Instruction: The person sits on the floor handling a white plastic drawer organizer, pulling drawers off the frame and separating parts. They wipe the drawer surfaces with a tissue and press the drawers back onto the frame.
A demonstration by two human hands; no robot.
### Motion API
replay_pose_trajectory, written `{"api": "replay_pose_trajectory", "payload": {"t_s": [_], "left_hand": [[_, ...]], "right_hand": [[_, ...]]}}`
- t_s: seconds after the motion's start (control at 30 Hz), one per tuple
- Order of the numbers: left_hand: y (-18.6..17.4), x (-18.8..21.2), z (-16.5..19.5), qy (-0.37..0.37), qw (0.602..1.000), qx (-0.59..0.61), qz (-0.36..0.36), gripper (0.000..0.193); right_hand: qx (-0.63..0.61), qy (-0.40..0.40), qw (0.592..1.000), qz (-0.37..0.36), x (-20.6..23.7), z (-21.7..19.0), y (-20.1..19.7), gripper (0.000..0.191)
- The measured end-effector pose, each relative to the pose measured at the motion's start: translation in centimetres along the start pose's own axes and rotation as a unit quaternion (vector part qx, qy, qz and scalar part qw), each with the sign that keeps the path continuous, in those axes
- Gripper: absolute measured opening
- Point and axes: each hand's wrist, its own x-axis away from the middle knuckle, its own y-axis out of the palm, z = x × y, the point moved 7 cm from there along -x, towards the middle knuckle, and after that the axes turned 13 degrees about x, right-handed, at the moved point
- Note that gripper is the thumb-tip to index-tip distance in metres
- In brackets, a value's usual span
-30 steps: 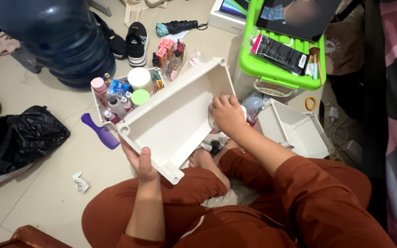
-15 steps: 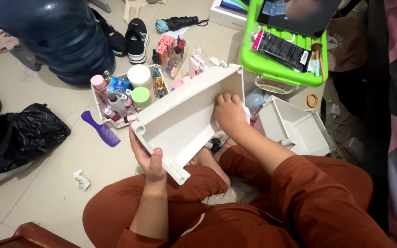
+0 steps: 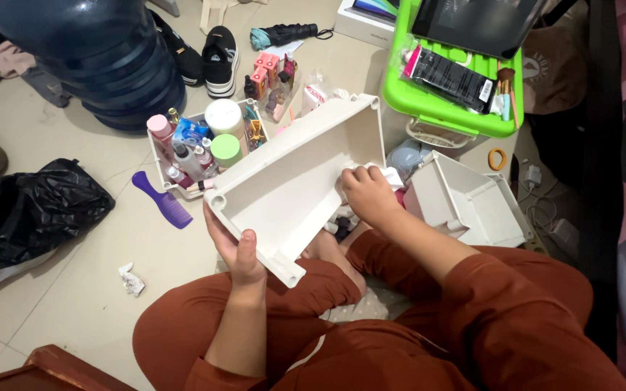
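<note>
A person in rust-red clothes sits on the tiled floor (image 3: 74, 239) and holds a white plastic drawer (image 3: 291, 192) tilted up above the lap. The left hand (image 3: 237, 250) is clenched on the drawer's near end, thumb over the rim. The right hand (image 3: 367, 192) presses a white cloth (image 3: 389, 176) against the drawer's right wall, fingers closed on the cloth.

Behind the drawer, a small white tray (image 3: 157, 156) holds bottles and jars: a pink-capped bottle (image 3: 161, 127), a white round lid (image 3: 224, 116), a pale green lid (image 3: 226, 148). Just beyond stand pink boxes (image 3: 266, 69) and small tubes with labels too small to tell. A purple comb (image 3: 162, 199) lies just beside the tray. To the right, a second white drawer (image 3: 472, 203) rests on the floor near a bright green basket (image 3: 443, 108), which carries a flat black packet (image 3: 447, 78) with a white label patch and a dark tablet (image 3: 476, 25).

A large blue water bottle (image 3: 92, 54) stands at the top left, black shoes (image 3: 219, 51) beside it, a black plastic bag (image 3: 27, 210) at the left edge, and a crumpled scrap of paper (image 3: 132, 279) near the knee.

Compared with half a second before, the drawer has swung slightly, its far end now more to the right, and the right hand has slid lower along the wall.
</note>
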Motion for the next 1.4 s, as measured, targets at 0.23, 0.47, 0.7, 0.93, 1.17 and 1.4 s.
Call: {"api": "replay_pose_trajectory", "payload": {"t_s": [0.23,0.47,0.7,0.93,1.17,1.4], "left_hand": [[-0.1,0.8,-0.4,0.005,1.000,0.012,-0.007,0.103],[-0.1,1.1,-1.2,-0.009,0.999,0.016,-0.034,0.102],[-1.2,-0.1,-0.7,-0.029,0.999,0.037,0.025,0.090],[-1.0,-0.3,-1.1,-0.058,0.998,0.015,0.028,0.084],[-1.4,0.3,-1.5,-0.111,0.990,0.055,0.061,0.087],[-1.3,0.2,-1.7,-0.092,0.993,0.057,0.038,0.084]], "right_hand": [[-0.027,0.146,0.988,0.042,0.1,0.9,-0.1,0.019],[-0.053,0.176,0.979,-0.084,0.1,0.1,2.0,0.014],[-0.101,0.114,0.985,0.087,2.8,0.0,-2.3,0.020],[-0.299,0.132,0.943,0.061,5.0,-1.6,-4.8,0.027],[-0.372,0.172,0.910,0.069,5.6,-1.4,-6.8,0.029],[-0.439,0.153,0.881,0.090,5.6,-2.1,-7.5,0.030]]}}
